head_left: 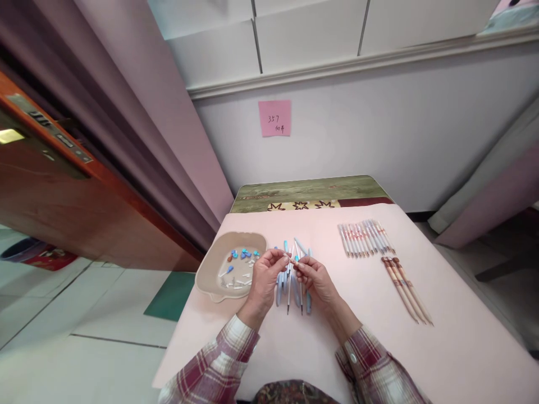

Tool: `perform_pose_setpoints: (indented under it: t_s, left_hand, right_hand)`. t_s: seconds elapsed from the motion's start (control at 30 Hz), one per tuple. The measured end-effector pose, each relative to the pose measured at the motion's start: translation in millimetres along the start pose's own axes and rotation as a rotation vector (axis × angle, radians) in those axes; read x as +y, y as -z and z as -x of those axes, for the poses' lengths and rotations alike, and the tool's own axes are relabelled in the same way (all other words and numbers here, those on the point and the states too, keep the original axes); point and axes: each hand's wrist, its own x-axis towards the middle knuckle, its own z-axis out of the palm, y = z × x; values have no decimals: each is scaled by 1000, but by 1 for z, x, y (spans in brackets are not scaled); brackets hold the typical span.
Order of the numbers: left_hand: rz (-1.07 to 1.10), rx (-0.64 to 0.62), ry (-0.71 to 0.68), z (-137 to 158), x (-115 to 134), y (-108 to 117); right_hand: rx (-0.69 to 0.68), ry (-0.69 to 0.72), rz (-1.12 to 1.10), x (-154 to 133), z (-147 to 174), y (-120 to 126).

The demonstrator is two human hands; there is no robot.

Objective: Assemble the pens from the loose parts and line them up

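My left hand [266,278] and my right hand [318,279] meet over the middle of the table, fingertips pinched. Between them is a small white and reddish-brown pen part [292,258], mostly covered by the fingers, so its exact shape is unclear. Directly beneath lies a loose pile of blue and white pen parts [288,297], including thin refills with dark tips. Beside my left hand stands a beige basin [206,275] holding small blue, brown, white and clear pieces.
At the right lie a row of several assembled pens [365,238] and three brown-topped pens [406,290]. A pink cloth [337,359] covers the table up to its green wooden end [303,189]. The wall behind bears a pink note [275,118]; a wooden door [105,207] stands left.
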Motion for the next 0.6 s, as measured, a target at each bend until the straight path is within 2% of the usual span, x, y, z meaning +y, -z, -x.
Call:
perform_pose_setpoints:
  t_s: [0.4, 0.6]
  left_hand:
    - [-14, -18, -12, 5, -2, -4]
    - [-147, -73, -165, 7, -1, -5]
  right_hand:
    - [-36, -24, -49, 0, 0, -1]
    - [-75, -72, -129, 1, 1, -1]
